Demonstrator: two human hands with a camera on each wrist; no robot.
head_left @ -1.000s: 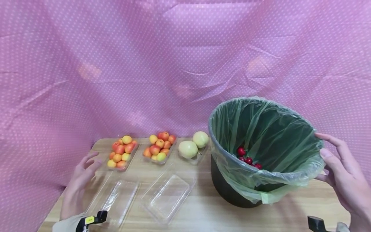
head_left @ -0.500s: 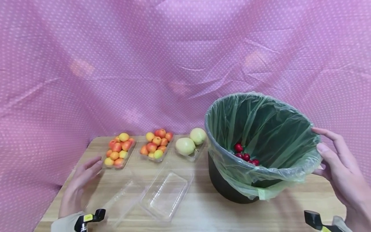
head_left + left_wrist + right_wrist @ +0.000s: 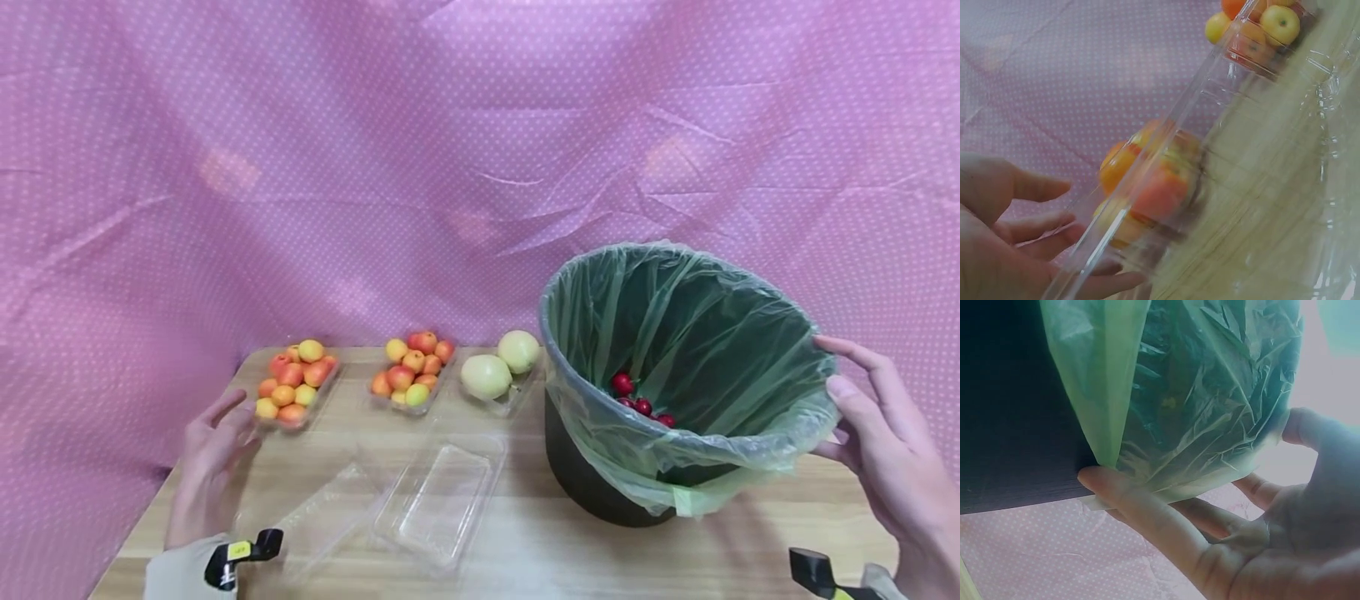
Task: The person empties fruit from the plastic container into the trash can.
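Observation:
My left hand (image 3: pixel 213 437), fingers extended, is at the left side of a clear plastic box (image 3: pixel 318 408) of small orange, red and yellow fruits (image 3: pixel 288 387). In the left wrist view my thumb and fingers (image 3: pixel 1044 187) stand apart, and a clear plastic edge (image 3: pixel 1113 222) crosses before them. A blurred clear tray or lid (image 3: pixel 330 508) stands tilted right of that wrist. On the other side, my right hand (image 3: pixel 888 442) holds a black bin (image 3: pixel 592 483) at its rim, over the green plastic liner (image 3: pixel 1197 431). Red cherry-like fruits (image 3: pixel 642 407) lie inside the bin.
A second clear box of similar fruits (image 3: pixel 412 371) stands at the back middle. Beside it, two pale green fruits (image 3: pixel 487 377) lie in another box. An open clear plastic tray (image 3: pixel 446 500) lies in front, and a pink dotted cloth (image 3: pixel 375 167) hangs behind the table.
The left fruit box has shifted left, away from the second box. The clear tray or lid before it has gone from lying flat to tilted and blurred. My right hand keeps its place on the bin.

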